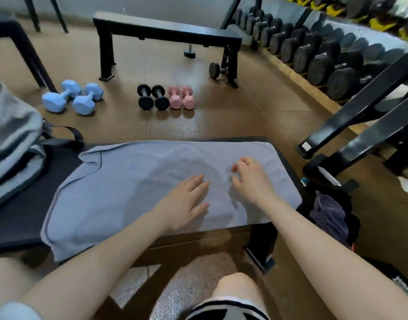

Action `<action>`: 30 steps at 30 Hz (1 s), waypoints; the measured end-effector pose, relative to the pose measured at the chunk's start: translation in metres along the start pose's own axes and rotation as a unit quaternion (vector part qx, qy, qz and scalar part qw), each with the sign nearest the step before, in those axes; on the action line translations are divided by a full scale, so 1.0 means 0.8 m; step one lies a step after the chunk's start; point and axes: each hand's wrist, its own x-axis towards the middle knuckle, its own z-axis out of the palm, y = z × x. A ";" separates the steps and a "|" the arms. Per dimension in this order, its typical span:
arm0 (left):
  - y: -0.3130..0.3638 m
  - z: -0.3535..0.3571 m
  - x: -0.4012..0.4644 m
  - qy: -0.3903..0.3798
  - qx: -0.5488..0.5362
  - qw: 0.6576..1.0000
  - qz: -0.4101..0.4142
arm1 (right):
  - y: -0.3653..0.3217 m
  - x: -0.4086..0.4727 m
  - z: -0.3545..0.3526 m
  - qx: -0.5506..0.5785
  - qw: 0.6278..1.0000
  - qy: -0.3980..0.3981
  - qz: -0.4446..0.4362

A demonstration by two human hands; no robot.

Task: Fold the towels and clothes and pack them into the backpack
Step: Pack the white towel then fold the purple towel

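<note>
Bare knee [236,287] nearest; beyond it I see the bench [20,218] carrying a grey towel [119,181]. Left hand [184,202] flat on towel, fingers together; right hand [251,179] apparently hovering, fingers curled apart. Backpack [11,139] at bench's left end.

Blue dumbbells [71,98]: floor, far beyond the left hand
Black pair [153,97] and pink pair [181,97]: side by side, straight ahead
Flat bench [166,31]: behind them
Dumbbell rack [318,54]: beyond the right hand
</note>
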 end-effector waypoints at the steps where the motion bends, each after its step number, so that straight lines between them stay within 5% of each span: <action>1: -0.016 -0.008 -0.015 0.016 0.007 0.999 -0.029 | -0.030 0.014 0.013 0.035 0.998 -0.012 -0.055; 8: -0.114 -0.047 -0.156 0.167 0.066 0.939 -0.293 | -0.245 0.068 0.092 0.101 0.952 -0.050 -0.285; 13: -0.130 -0.037 -0.217 0.250 0.041 0.841 -0.479 | -0.329 0.087 0.112 0.061 0.934 -0.089 -0.341; 17: -0.116 -0.025 -0.228 0.285 -0.051 0.774 -0.564 | -0.345 0.122 0.126 0.024 0.953 -0.083 -0.292; 25: -0.104 -0.033 -0.210 0.255 -0.051 0.800 -0.541 | -0.321 0.178 0.122 0.140 0.965 -0.064 -0.214; 30: -0.115 -0.050 -0.210 0.287 -0.101 0.798 -0.520 | -0.317 0.173 0.133 0.127 0.887 -0.198 -0.397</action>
